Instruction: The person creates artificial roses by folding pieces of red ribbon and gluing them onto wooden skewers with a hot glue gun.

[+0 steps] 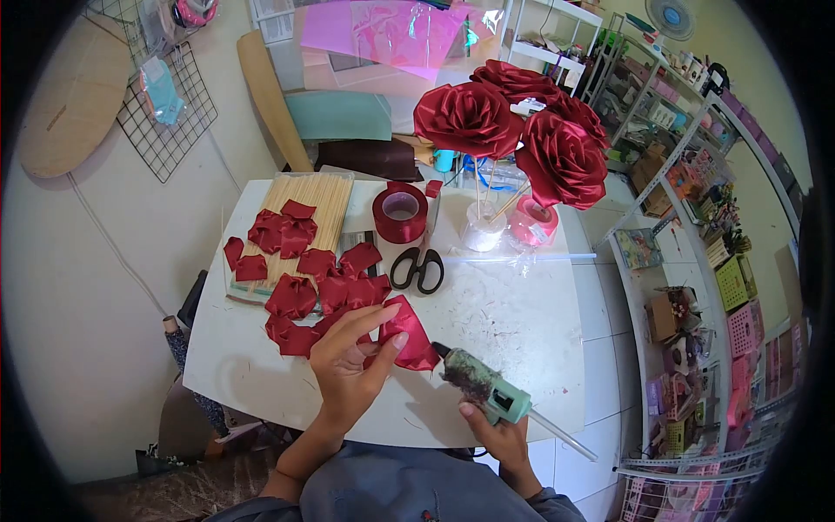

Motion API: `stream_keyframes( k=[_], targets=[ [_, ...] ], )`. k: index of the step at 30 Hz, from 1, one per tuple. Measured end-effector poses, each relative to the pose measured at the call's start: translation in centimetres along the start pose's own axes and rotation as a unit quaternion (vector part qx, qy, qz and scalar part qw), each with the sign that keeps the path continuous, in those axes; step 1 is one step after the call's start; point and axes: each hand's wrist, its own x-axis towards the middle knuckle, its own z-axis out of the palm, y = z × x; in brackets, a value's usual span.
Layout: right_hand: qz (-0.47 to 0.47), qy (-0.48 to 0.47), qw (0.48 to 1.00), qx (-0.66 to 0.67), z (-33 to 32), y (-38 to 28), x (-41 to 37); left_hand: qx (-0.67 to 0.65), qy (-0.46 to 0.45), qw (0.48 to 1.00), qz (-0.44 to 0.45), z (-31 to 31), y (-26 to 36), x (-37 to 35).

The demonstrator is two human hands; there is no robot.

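Note:
My left hand pinches a folded piece of red ribbon near the front edge of the white table. My right hand grips a green glue gun, whose black nozzle points at the ribbon piece and almost touches it. Several folded red ribbon petals lie in a heap just beyond my left hand. Behind them a roll of red ribbon stands beside black scissors.
A pack of wooden skewers lies under the petals at the table's far left. Three finished red ribbon roses stand on sticks in a white holder, next to a pink roll. Shelves of goods line the right side.

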Motion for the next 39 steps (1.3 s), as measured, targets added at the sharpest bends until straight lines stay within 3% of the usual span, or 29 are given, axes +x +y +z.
stream_keyframes(
  k=[1,6,8,10,15,18,22,24,26,28,29,30,32,39],
  targets=[
    [0.048,0.003,0.998,0.026,-0.1,-0.1,0.1,-0.002,0.003,1.000,0.004,0.0,0.0,0.0],
    [0.049,0.123,0.991,-0.006,-0.1,0.3,0.8,-0.030,-0.008,0.999,-0.010,-0.2,-0.4,0.0],
    [0.002,0.105,0.986,-0.132,-0.8,1.1,1.2,-0.057,-0.008,0.998,-0.022,-0.3,-0.3,0.0],
    [-0.002,0.103,0.982,-0.161,-1.0,0.8,1.5,-0.128,0.029,0.987,-0.094,-0.2,0.1,0.2],
    [0.026,0.078,0.964,-0.254,-0.9,0.1,1.9,-0.200,0.019,0.972,-0.122,-0.6,0.3,0.5],
    [-0.006,0.100,0.947,-0.305,-0.7,1.0,2.0,-0.246,0.012,0.959,-0.142,-0.8,-0.1,0.3],
    [0.010,0.083,0.945,-0.315,-1.0,-0.5,2.1,-0.270,0.005,0.952,-0.148,-0.8,-0.2,0.3],
    [0.037,0.081,0.950,-0.299,-2.4,-1.8,2.4,-0.260,-0.021,0.954,-0.148,-0.8,-0.4,0.2],
    [-0.073,0.072,0.958,-0.266,-4.1,-2.9,3.3,-0.250,-0.052,0.955,-0.151,-0.5,-0.4,0.0],
    [-0.161,0.005,0.967,-0.198,-5.1,-4.4,4.7,-0.208,-0.152,0.949,-0.183,0.0,-0.3,-0.5],
    [-0.161,-0.054,0.976,-0.136,-5.3,-4.7,5.6,-0.199,-0.167,0.950,-0.171,0.6,-0.6,-0.9],
    [-0.161,-0.052,0.976,-0.136,-5.2,-4.8,6.3,-0.200,-0.169,0.950,-0.172,1.0,-0.5,-1.1],
    [-0.116,-0.166,0.979,-0.020,-4.6,-4.9,7.3,-0.201,-0.204,0.931,-0.228,1.5,-0.2,-1.3],
    [-0.077,-0.167,0.982,0.033,-4.2,-3.7,7.6,-0.169,-0.215,0.935,-0.225,1.8,-0.4,-1.4]
  ],
)
